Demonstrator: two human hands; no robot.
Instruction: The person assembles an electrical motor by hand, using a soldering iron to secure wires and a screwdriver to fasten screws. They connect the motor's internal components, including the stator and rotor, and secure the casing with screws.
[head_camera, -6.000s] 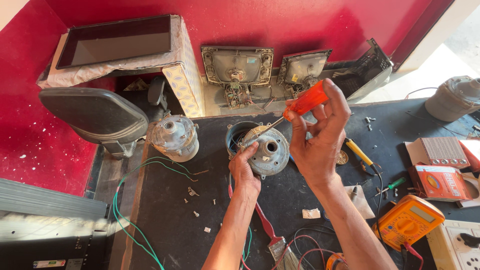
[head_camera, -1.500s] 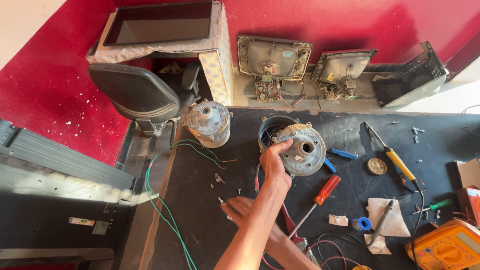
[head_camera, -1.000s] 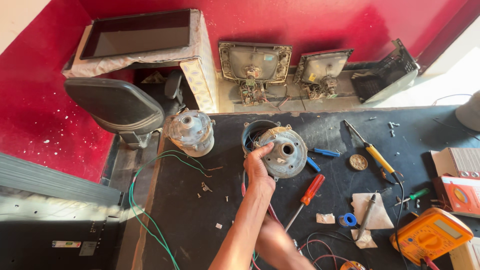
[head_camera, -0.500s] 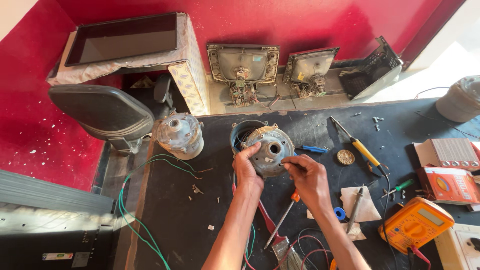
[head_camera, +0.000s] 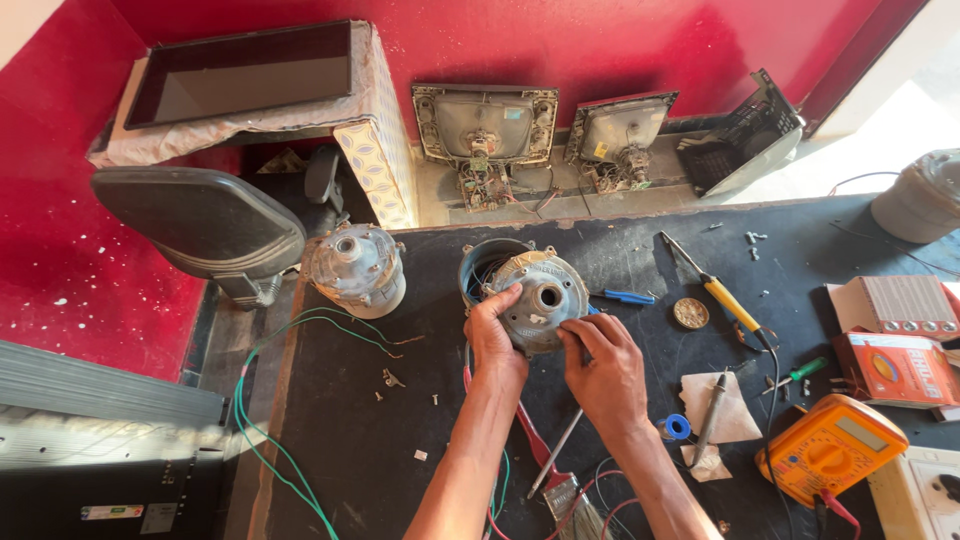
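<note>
A grey round motor end cover (head_camera: 545, 290) with a hole in its middle rests on a dark motor housing (head_camera: 483, 260) on the black workbench (head_camera: 350, 450). My left hand (head_camera: 493, 340) grips the cover's left rim. The curled fingers of my right hand (head_camera: 603, 368) hold its lower right rim. The metal shaft of a screwdriver (head_camera: 556, 452) sticks out on the bench from under my right hand; its handle is hidden.
A second grey motor part (head_camera: 355, 268) stands at the left, with green wires (head_camera: 262, 420) trailing off it. A yellow-handled screwdriver (head_camera: 728, 298), blue tool (head_camera: 627, 297), brass disc (head_camera: 690, 313), orange multimeter (head_camera: 828, 460) and boxes (head_camera: 895, 310) lie right. A chair (head_camera: 200, 220) is beyond the bench.
Six seconds ago my right hand held the red-handled screwdriver up. It then laid it on the bench and has now come to the cover's lower right rim. My left hand stayed on the cover.
</note>
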